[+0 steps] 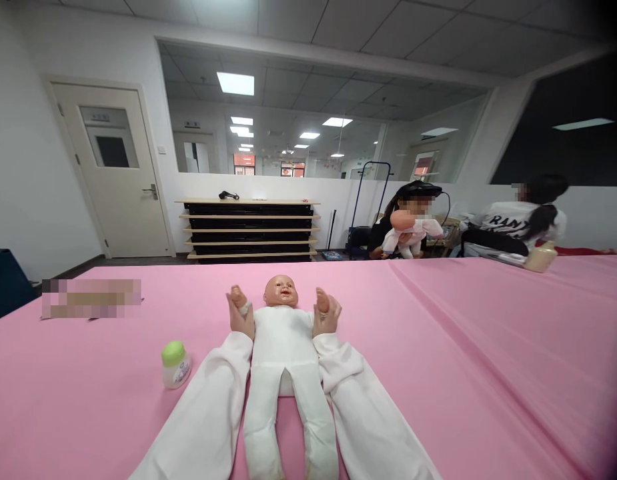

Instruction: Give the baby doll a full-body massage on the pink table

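Doll (pixel 284 340) face-up between left hand (pixel 242 320) and right hand (pixel 327 320), each a closed grip around one of its arms.

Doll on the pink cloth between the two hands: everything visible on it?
The doll lies face up on the pink cloth, head away from the camera, legs slightly apart toward it. The bald head looks like glossy plastic; torso and legs are white and look like fabric, somewhat creased at the legs. Both arms are raised beside the head, the left hand and right hand each gripping one. Its feet are out of frame.
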The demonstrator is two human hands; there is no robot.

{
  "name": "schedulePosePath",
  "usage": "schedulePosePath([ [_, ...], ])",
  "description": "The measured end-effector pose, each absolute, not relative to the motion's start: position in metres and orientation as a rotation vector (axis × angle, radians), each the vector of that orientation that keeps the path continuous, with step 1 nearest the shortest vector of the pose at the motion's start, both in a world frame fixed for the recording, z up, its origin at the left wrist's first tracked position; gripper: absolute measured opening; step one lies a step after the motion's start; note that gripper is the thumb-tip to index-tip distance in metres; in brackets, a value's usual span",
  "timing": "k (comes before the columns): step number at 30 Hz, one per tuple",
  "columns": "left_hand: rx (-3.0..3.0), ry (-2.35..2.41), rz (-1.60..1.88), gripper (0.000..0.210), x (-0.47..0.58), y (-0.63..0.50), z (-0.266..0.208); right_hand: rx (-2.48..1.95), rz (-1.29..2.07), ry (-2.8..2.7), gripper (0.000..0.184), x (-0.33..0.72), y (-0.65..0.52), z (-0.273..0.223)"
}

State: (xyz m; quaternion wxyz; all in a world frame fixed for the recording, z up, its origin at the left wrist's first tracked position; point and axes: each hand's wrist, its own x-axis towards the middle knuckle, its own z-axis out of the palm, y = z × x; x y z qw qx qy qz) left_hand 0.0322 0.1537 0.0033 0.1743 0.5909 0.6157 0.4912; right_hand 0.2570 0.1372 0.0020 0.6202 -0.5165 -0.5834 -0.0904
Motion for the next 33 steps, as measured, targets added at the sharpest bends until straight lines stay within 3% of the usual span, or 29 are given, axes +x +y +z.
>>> schedulePosePath([
  [4, 1.878, 1.589, 1.490, 0.068, 0.042, 0.158, -0.003, -1.192, -0.309, -1.577, 0.034, 0.257, 0.145, -0.006],
  [11, 2.298, 1.602, 1.182, 0.064, 0.044, 0.157, 0.000, -1.182, -0.318, -1.961, 0.039, 0.250, 0.136, 0.010],
  [28, 2.457, 1.671, 1.046, 0.068, 0.044, 0.154, 0.003, -1.119, -0.461, -1.956, 0.036, 0.248, 0.140, 0.007],
  [33, 2.332, 1.583, 1.224, 0.065, 0.043, 0.159, -0.004, -1.113, -0.431, -1.867, 0.034, 0.253, 0.140, -0.004],
])
